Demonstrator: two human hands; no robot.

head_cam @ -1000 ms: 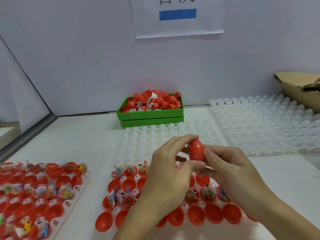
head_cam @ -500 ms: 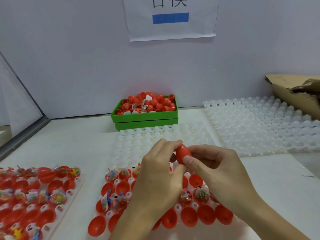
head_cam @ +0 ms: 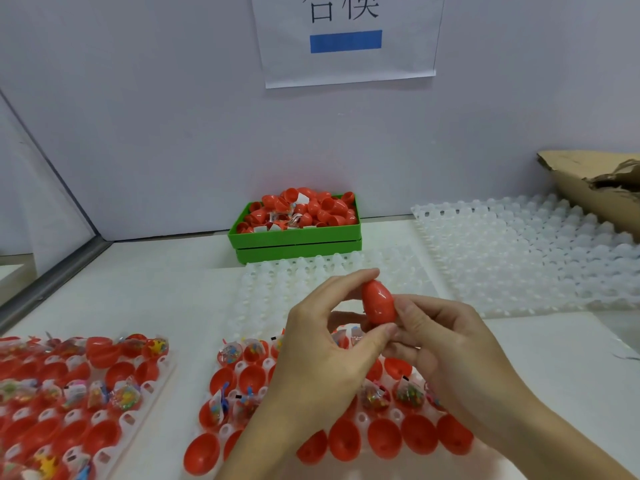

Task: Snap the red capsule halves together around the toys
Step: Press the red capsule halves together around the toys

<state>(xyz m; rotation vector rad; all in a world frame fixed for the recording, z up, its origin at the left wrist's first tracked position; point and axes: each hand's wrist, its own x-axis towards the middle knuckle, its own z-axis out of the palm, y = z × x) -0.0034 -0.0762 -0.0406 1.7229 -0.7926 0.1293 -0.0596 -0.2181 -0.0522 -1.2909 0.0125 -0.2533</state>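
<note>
Red egg-shaped plastic capsule point(head_cam: 378, 301) is now being shown more fully, tilted upright above the tray of red capsule halves point(head_cam: 419, 439), pinched by fingertips of both hands, left point(head_cam: 329, 355) and right point(head_cam: 446, 341); halves appear joined.

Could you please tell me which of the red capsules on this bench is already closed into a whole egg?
The red capsule pinched between the left hand and right hand; the others are open halves.

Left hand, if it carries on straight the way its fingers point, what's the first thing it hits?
The left hand points up and right, already gripping the red capsule. Past that it would likely meet the right hand, whose fingers pinch the capsule's other side, though depth is uncertain.
</note>
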